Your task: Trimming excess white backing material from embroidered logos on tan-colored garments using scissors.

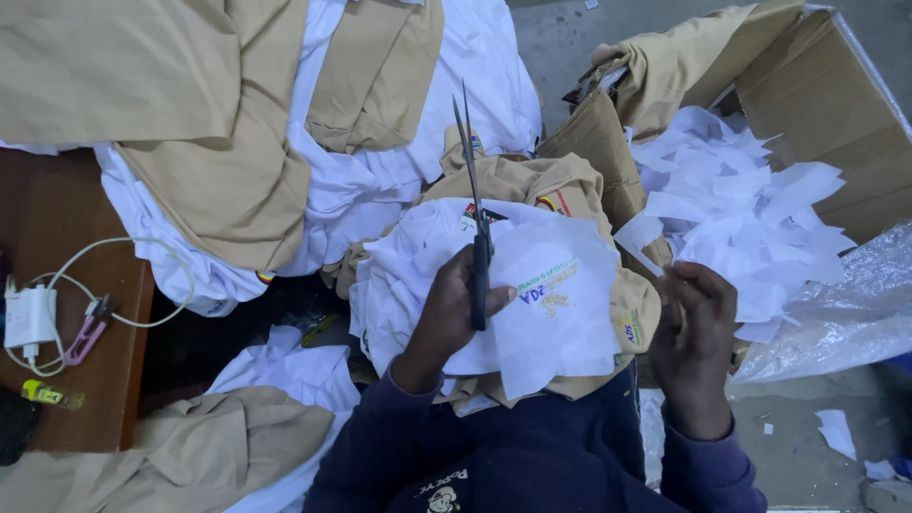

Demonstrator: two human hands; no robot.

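The left hand is wrapped around the handles of a pair of dark scissors, whose blades point up and away from the body, nearly together, with the tips over the white and tan garments beyond the lap. Under that hand lies a white backing sheet with a small embroidered emblem on it, resting on top of a stack of tan and white shirts on the person's lap. The right hand sits at the right edge of the stack with its fingers curled inward; what they pinch, if anything, cannot be told. Just beyond it an open cardboard box holds a heap of white paper scraps. To do the trimming well, the sheet seems to need holding flat and taut at its edge, with the blades brought down to the emblem rather than left pointing away, and the cut kept just outside the stitching so that no thread is nicked. Lifting the sheet clear of the shirt below appears wise, since the fabric under it could be caught. On the wooden table at the left edge lie a white charger with its cable and a small pink clipper.
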